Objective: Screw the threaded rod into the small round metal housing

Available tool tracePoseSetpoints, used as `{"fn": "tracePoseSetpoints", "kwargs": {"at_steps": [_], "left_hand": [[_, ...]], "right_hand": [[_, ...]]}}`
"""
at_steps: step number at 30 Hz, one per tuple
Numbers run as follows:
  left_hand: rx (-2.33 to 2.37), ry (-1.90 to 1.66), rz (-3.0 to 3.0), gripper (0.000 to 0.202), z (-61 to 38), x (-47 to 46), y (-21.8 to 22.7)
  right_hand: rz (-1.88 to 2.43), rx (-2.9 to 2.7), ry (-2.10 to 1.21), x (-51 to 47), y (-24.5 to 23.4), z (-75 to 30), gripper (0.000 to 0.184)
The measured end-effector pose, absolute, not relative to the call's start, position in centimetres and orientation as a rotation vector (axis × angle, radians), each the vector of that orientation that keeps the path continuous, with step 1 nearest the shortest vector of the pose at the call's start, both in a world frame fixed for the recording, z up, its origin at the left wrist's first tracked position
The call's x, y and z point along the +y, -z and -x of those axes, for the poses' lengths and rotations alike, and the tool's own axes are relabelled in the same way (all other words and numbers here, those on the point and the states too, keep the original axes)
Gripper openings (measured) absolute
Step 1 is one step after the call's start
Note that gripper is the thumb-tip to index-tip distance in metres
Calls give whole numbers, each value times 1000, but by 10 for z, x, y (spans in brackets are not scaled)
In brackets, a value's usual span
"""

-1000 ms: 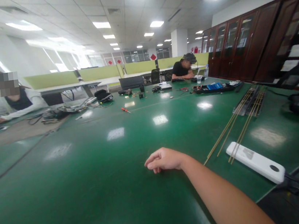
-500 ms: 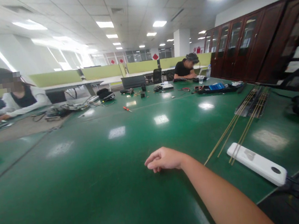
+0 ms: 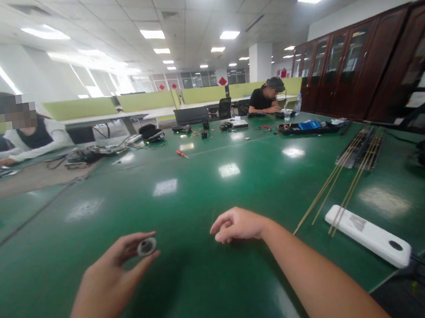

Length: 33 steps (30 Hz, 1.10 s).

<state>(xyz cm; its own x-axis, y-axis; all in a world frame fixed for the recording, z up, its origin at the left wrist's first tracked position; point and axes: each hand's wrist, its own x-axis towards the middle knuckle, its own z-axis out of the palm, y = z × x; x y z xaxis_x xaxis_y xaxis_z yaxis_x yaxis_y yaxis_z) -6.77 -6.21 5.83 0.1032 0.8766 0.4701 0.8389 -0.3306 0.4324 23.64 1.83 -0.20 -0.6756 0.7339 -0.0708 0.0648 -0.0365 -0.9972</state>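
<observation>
My left hand is raised over the green table, at the lower left. Between its thumb and fingers is a small round grey ring-shaped part with a dark hollow centre; its exact kind cannot be made out. Its open face points towards me. To the right, my right hand rests low at the tabletop with loosely bent fingers, a gap between index finger and thumb. Nothing shows in it. The two hands are apart.
On the right, a white power strip lies beneath the ends of several thin yellowish rods. A red screwdriver lies farther back. Tools and a tray line the far side, where one person sits; another sits at left.
My left hand has come in from the lower left edge, carrying the round grey part. My right hand has stayed almost in place.
</observation>
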Motion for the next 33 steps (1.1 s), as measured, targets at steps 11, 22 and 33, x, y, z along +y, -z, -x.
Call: {"fn": "tracePoseSetpoints", "kwargs": {"at_steps": [11,22,33], "left_hand": [[1271,-996,-2358,26,-9,-35,-15],[1358,-957,-2238,29,-8,-30,1],[1296,-982,-2213,25,-10,-31,-2]], "right_hand": [[970,-2064,-1295,21,10,-241,42],[1066,-2344,-804,-1,-11,-237,41],[1052,-2258,-755,-3,-13,-230,32]]}}
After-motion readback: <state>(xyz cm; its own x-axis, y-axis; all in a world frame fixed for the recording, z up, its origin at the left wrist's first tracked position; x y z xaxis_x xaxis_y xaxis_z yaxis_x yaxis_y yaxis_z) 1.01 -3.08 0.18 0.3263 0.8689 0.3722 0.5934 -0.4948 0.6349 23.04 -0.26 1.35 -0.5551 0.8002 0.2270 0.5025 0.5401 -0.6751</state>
